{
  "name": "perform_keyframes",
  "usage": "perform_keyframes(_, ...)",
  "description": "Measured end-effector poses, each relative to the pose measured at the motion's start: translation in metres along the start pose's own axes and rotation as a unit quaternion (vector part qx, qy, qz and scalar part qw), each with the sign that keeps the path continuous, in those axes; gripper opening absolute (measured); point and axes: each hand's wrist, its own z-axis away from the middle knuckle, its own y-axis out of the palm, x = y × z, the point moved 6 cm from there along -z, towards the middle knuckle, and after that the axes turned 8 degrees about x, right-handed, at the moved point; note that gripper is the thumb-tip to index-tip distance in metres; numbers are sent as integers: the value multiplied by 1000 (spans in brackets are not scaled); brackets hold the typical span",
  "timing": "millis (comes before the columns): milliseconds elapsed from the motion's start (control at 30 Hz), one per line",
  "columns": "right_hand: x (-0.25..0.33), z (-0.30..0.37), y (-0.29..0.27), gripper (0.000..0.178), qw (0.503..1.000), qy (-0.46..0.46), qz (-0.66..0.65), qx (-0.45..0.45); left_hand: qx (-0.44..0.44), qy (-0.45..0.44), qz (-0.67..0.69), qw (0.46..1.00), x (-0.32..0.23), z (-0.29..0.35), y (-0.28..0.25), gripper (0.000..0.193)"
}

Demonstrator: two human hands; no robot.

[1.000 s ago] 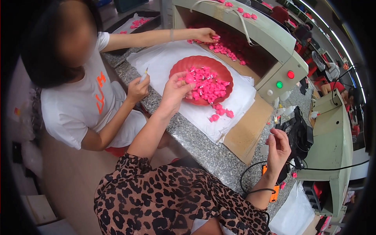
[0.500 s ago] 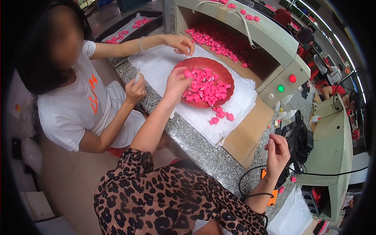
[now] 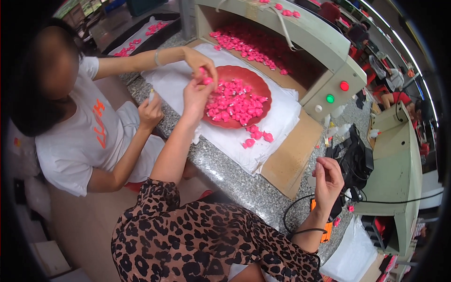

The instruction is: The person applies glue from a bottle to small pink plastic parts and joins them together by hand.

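A round red tray point(image 3: 257, 81) heaped with small pink pieces point(image 3: 235, 102) rests on a white cloth point(image 3: 282, 117) on the granite counter. My left hand point(image 3: 195, 96) reaches to the tray's left rim and pinches a pink piece point(image 3: 206, 81) at its fingertips. A co-worker's hand point(image 3: 199, 62) hovers right above it, almost touching. My right hand point(image 3: 328, 181) is raised over the counter's near right edge, fingers curled in against the thumb, with nothing visible in them. A few pink pieces point(image 3: 256, 137) lie loose on the cloth below the tray.
A co-worker in a white shirt point(image 3: 80, 141) sits at the left, the other hand point(image 3: 150, 110) holding a small pale thing. Behind the tray a beige machine point(image 3: 324, 42) with red and green buttons holds more pink pieces. Cardboard point(image 3: 286, 164), black cables point(image 3: 352, 160) and an orange tool point(image 3: 325, 230) lie at the right.
My left hand has lifted from the heap to the tray's left rim. The co-worker's hand has come from the machine opening to just above mine. My right hand stays raised.
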Motion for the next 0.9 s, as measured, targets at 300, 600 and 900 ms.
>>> perform_keyframes(300,0,3,-2,11,1000,-3,9,0,-30,23,-14,999,-17,-13,-14,28)
perform_keyframes(600,-4,11,-29,18,989,1,-111,-97,133,-9,59,989,-9,53,78,34)
perform_keyframes(900,-13,33,-67,34,981,-5,-73,-178,462,-56,-214,859,-2,91,172,24)
